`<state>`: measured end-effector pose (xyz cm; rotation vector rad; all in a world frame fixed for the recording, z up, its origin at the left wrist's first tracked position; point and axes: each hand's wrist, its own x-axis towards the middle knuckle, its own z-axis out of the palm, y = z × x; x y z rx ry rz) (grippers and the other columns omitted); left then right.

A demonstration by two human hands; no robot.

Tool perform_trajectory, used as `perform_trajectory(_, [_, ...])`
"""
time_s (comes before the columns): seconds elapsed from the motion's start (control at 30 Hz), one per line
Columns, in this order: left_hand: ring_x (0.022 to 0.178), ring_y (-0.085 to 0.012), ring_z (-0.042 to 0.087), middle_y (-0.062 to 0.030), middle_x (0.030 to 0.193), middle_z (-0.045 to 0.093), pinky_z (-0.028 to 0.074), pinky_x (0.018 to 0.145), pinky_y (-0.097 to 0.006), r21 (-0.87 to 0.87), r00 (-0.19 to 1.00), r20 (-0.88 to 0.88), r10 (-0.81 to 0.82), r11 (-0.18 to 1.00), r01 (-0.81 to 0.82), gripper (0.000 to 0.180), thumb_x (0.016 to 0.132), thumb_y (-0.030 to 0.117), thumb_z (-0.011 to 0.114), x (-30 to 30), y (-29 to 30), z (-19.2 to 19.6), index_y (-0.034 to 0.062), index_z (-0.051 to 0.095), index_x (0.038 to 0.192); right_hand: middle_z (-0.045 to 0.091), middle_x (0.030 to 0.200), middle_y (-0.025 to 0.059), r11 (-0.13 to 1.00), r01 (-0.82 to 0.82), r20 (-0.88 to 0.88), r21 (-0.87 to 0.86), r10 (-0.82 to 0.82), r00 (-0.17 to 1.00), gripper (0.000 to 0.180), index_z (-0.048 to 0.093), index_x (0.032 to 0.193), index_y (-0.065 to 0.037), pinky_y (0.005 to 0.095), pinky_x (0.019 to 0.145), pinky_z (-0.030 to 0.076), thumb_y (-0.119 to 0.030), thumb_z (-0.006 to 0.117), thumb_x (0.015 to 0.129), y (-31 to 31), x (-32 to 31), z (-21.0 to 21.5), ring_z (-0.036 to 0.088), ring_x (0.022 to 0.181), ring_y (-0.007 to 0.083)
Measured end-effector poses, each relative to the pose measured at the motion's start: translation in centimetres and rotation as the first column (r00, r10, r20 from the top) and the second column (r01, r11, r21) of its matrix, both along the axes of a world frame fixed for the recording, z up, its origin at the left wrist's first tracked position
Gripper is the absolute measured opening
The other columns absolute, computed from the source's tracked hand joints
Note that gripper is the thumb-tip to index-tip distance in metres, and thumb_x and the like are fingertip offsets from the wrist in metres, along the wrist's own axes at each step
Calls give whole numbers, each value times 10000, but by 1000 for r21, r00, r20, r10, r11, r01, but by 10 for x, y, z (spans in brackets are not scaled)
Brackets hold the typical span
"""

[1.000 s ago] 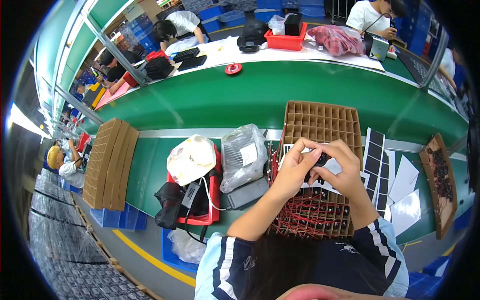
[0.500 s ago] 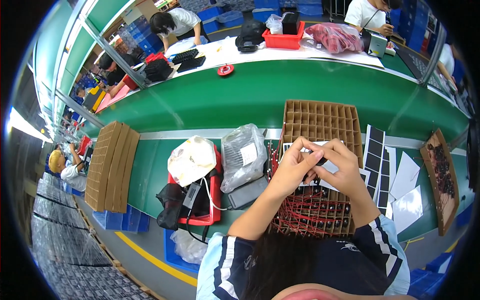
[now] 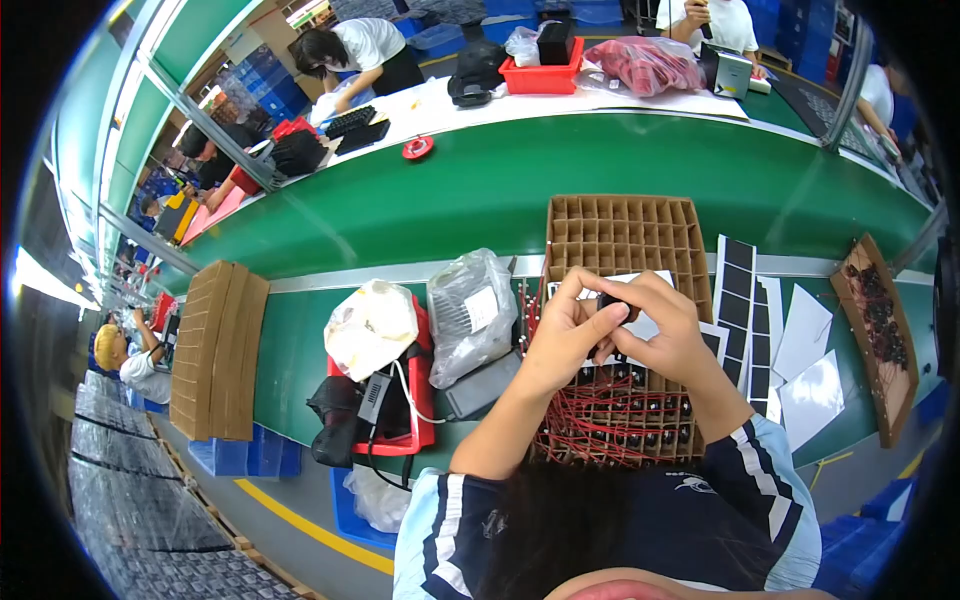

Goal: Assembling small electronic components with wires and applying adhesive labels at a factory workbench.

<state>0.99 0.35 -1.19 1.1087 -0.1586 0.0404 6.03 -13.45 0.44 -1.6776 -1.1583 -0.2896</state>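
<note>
Both hands are up over the brown cardboard divider tray (image 3: 622,232), with the left hand (image 3: 563,340) and right hand (image 3: 668,330) pinched together on one small black part (image 3: 612,303), fingers curled in tight around it right above the near cells where red-wired black pieces (image 3: 615,420) sit. Just to the left there's a grey plastic bag with a white rectangular label (image 3: 470,312) leaning on a red plastic bin (image 3: 420,420), plus a crumpled white bag (image 3: 370,328). Off to the right, black rectangular stickers on white backing sheets (image 3: 745,300) lie flat on the green table (image 3: 420,210).
</note>
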Motion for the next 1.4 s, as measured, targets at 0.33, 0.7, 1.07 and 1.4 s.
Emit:
perform_trajectory(0.33, [422, -33, 435, 15, 592, 491, 310, 361, -158, 95, 999, -39, -7, 995, 11, 327, 785, 132, 628, -2, -2, 3, 79, 334, 917, 534, 803, 90, 998, 7, -98, -58, -12, 995, 505, 538, 1104, -58, 258, 565, 433, 5, 602, 606, 1, -4, 1, 513, 641, 167])
perform_trajectory(0.7, [409, -39, 439, -19, 608, 522, 317, 351, -164, 174, 991, -132, 9, 985, 14, 272, 830, 184, 576, -2, 3, 5, 41, 366, 927, 560, 816, 84, 994, 13, -215, -109, -36, 976, 440, 504, 1094, -37, 262, 559, 438, -41, 635, 673, 1, -1, -5, 520, 616, 163])
perform_trajectory(1.07, [446, -35, 392, -49, 748, 559, 337, 390, -170, 187, 990, -129, -50, 980, 74, 291, 897, 304, 445, -1, 4, 4, 24, 451, 818, 502, 671, 55, 964, 74, 0, -255, -76, 997, 307, 589, 913, -43, 267, 514, 404, -176, 696, 658, -5, 7, -1, 503, 580, 187])
perform_trajectory(1.4, [446, -62, 363, 9, 510, 435, 277, 409, -236, 457, 973, -154, -169, 861, 222, 291, 861, 285, 513, -6, 18, 12, 2, 534, 922, 546, 660, 39, 975, -61, -201, -216, 17, 980, 243, 595, 893, -42, 212, 446, 380, -115, 656, 669, -14, 11, 7, 496, 504, 118])
